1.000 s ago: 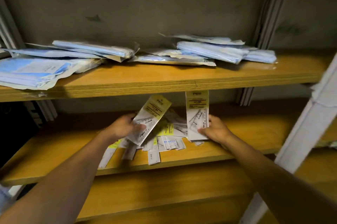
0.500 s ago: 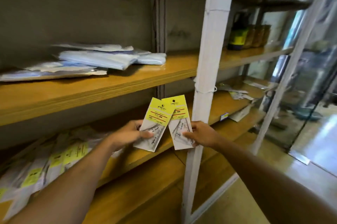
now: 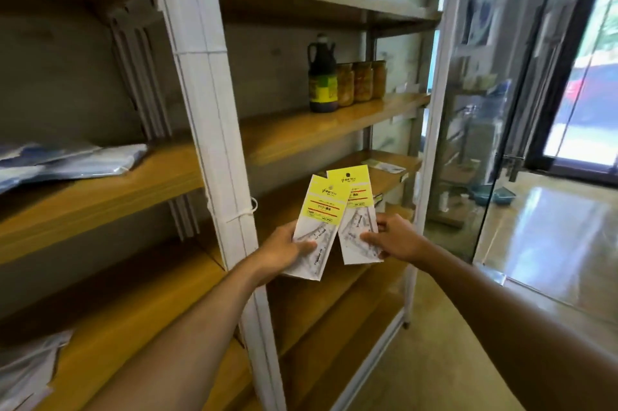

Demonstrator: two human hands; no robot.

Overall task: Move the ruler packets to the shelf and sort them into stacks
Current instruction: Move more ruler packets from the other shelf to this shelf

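My left hand (image 3: 284, 251) grips the lower end of one ruler packet (image 3: 319, 220), white with a yellow header card. My right hand (image 3: 394, 240) pinches a second, matching ruler packet (image 3: 356, 209) by its lower edge. Both packets stand upright side by side in the air, their top corners overlapping, in front of the right-hand shelf unit. Behind them is a wooden shelf (image 3: 384, 176) with a few flat packets (image 3: 388, 167) lying on it. More ruler packets (image 3: 23, 374) lie at the bottom left edge of view, mostly cut off.
A white upright post (image 3: 214, 129) stands just left of my hands. The shelf above (image 3: 301, 129) carries a dark bottle (image 3: 322, 76) and jars (image 3: 361, 81). Blue-white plastic bags (image 3: 67, 159) lie on the left shelf. A glass door (image 3: 501, 143) and shiny floor are to the right.
My view has swung right, away from the left shelf's pile, and both hands carried their packets along to the right-hand shelf unit. The grips are unchanged.
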